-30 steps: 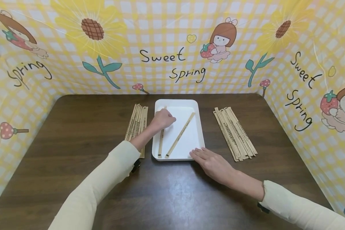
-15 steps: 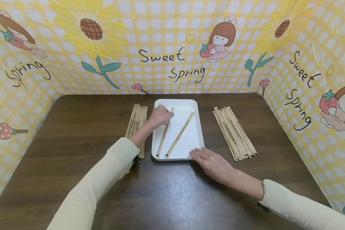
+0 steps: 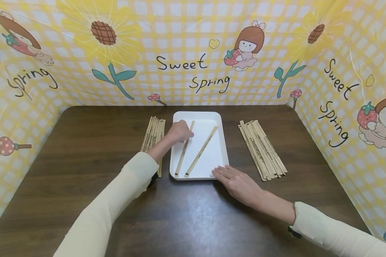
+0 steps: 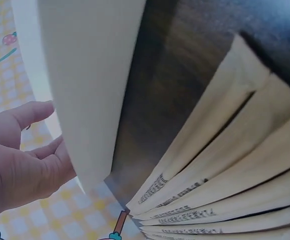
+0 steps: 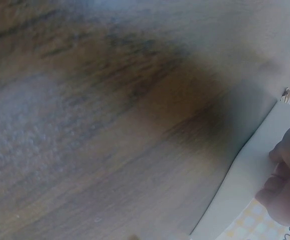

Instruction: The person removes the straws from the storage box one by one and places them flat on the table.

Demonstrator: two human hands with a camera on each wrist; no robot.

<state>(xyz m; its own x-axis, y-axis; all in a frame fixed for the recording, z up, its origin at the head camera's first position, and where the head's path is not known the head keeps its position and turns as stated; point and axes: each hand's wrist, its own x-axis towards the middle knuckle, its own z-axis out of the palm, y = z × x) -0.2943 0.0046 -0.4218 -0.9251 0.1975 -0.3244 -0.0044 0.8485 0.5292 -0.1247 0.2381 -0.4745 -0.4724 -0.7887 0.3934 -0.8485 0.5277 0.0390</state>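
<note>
A white tray (image 3: 209,157) lies at the middle of the table. Two slim sticks in printed brown paper sleeves slant inside it: a left stick (image 3: 181,160) and a right stick (image 3: 201,151). My left hand (image 3: 181,131) reaches over the tray's left wall, its thumb over the left stick's upper part. In the left wrist view, a gap separates the thumb and fingers; the tray wall (image 4: 87,100) hides the fingertips. At the tray's near right corner, my right hand (image 3: 236,184) rests with nearly straight fingers on the rim. Its thumb is hidden in the head view.
Bundles of similar sleeved sticks lie on both sides: a left bundle (image 3: 152,134), partly under my left forearm, and a right bundle (image 3: 263,150). The dark wooden table (image 3: 83,153) is enclosed by yellow checked cloth (image 3: 193,43) at the back and sides.
The left stick's top end has swung to the right in the tray, with my left hand at it. Since then my left hand has shifted slightly towards me. My right hand has stayed put.
</note>
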